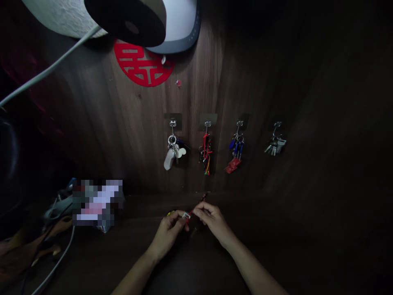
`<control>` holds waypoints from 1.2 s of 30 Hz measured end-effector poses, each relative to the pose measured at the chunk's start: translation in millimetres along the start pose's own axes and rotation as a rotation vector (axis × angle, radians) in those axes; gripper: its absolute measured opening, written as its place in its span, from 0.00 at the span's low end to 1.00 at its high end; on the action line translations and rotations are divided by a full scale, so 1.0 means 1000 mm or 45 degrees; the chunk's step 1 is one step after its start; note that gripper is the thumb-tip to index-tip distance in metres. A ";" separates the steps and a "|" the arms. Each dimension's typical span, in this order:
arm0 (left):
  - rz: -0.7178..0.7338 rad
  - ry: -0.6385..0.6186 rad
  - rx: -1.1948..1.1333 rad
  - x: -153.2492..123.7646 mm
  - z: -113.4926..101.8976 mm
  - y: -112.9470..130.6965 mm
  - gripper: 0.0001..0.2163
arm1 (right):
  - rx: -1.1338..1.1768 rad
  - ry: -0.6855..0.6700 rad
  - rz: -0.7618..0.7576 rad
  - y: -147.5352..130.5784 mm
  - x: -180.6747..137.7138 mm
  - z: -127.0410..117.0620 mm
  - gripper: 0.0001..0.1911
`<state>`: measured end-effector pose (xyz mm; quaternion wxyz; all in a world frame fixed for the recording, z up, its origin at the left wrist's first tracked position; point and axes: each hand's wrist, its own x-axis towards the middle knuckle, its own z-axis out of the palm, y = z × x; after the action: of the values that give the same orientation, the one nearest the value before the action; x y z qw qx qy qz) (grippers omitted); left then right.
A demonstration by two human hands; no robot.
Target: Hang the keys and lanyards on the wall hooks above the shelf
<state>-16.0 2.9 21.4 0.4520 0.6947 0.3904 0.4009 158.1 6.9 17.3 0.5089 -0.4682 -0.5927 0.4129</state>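
Note:
Low in the middle, my left hand [170, 230] pinches a small whitish rectangular piece [186, 215] with a slot or opening in it; its exact kind is too small to tell. A bit of yellow shows behind the fingers. To its right, my right hand [211, 219] is closed on a thin red cord [191, 212] that runs toward the whitish piece. A dark beaded or braided end [203, 197] sticks up beyond the right fingers. Above both hands, several key bunches hang from wall hooks, among them one with a red and multicoloured tassel [206, 153].
Other hanging bunches are a grey fob with keys [169, 159], blue keys with a red charm [236, 152] and plain keys [276, 145]. Caps [181, 24] and a red paper cutout [144, 67] are higher up. Clutter and a white cable [66, 254] lie left.

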 end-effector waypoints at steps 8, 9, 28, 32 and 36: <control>-0.021 -0.076 -0.144 0.002 -0.001 -0.003 0.15 | 0.301 0.177 0.086 0.001 0.004 -0.005 0.19; -0.038 -0.076 -0.169 0.002 -0.001 -0.004 0.15 | 0.339 0.178 0.108 0.000 0.004 -0.005 0.19; 0.076 -0.070 0.036 0.000 0.000 -0.011 0.13 | 0.663 0.099 0.095 -0.009 -0.001 -0.004 0.15; 0.048 -0.114 -0.028 0.000 0.000 -0.011 0.14 | 0.649 0.133 0.085 -0.009 0.000 -0.006 0.15; 0.028 -0.111 -0.117 -0.001 -0.001 -0.010 0.15 | 0.531 0.169 0.064 -0.004 0.004 -0.007 0.16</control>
<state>-18.7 5.0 12.4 0.4956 0.6944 0.3438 0.3926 164.4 9.6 22.7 0.6223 -0.3937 -0.4478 0.5072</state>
